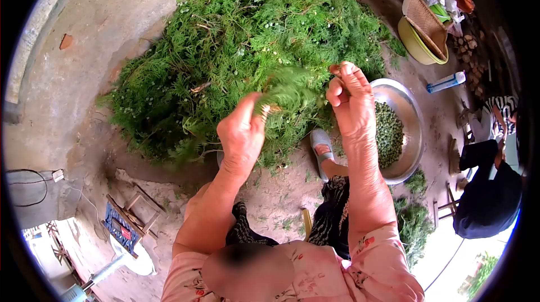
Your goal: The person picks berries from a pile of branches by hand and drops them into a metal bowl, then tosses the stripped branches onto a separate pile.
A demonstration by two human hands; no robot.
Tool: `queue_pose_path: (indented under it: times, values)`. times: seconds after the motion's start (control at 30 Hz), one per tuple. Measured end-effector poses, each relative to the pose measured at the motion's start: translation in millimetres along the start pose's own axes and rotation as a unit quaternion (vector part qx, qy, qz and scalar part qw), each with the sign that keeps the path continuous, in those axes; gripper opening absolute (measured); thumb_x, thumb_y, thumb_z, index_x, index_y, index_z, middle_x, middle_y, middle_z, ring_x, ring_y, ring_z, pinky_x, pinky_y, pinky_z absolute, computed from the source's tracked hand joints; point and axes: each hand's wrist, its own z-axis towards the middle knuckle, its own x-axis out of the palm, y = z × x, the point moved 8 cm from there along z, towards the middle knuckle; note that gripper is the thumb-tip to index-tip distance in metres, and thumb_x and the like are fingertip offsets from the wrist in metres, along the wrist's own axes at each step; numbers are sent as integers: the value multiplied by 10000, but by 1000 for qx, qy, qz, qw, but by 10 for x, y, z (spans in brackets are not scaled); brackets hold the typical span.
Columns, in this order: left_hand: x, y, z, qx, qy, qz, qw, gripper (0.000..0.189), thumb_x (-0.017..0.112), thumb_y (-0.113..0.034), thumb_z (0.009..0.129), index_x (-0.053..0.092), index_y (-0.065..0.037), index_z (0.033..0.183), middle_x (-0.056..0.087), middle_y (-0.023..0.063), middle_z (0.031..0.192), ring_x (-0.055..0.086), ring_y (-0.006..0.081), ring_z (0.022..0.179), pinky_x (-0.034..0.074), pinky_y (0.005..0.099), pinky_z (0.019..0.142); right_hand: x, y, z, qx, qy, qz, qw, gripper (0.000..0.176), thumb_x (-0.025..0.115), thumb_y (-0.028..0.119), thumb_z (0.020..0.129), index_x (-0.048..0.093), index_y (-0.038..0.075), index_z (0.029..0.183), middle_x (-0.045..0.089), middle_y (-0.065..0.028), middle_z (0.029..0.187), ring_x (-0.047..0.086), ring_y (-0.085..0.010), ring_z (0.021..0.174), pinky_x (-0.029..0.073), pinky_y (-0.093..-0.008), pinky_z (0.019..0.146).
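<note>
My left hand [242, 133] is closed around the stem end of a feathery green conifer sprig [289, 88], which is blurred by motion. My right hand [353, 99] is raised to the right of it, its fingers curled in a pinch. What those fingers hold, if anything, is too small to make out. Beneath and beyond both hands spreads a big heap of cut conifer branches [225, 48], dotted with pale green cones. Close beside my right forearm stands a wide metal basin [417, 139], partly filled with small green cones [388, 133].
A yellow-green tub [413, 46] with a woven basket [424, 18] stands at the upper right, near a blue-and-white tube [446, 82]. Another person in dark clothes [489, 200] sits at the right. A small folding stool [126, 223] lies at the lower left.
</note>
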Motion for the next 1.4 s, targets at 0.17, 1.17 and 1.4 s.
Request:
queue_pose_path:
  times: [0.17, 1.17, 1.4]
  values:
    - [35, 387, 99, -181, -27, -411, 893, 196, 623, -89, 805, 601, -23, 988, 631, 53, 865, 577, 115, 679, 511, 251, 542, -38, -81, 24, 69, 39, 187, 979, 101, 549, 112, 850, 538, 28, 904, 545, -99, 874, 492, -132, 602, 370, -227, 481]
    - [148, 499, -130, -409, -29, -429, 805, 219, 655, -260, 795, 568, -67, 852, 570, -7, 773, 501, 81, 682, 318, 223, 430, 150, -714, -239, 142, 38, -15, 989, 131, 588, 117, 836, 565, 23, 924, 567, -55, 739, 492, -98, 496, 324, -205, 375]
    - [150, 607, -199, -428, -112, -408, 799, 277, 664, -329, 779, 575, -83, 871, 566, -26, 749, 477, 77, 522, 282, 201, 379, 149, -615, -252, 78, -4, -65, 995, 61, 535, 63, 855, 529, 11, 888, 535, -33, 688, 461, -76, 469, 311, -193, 367]
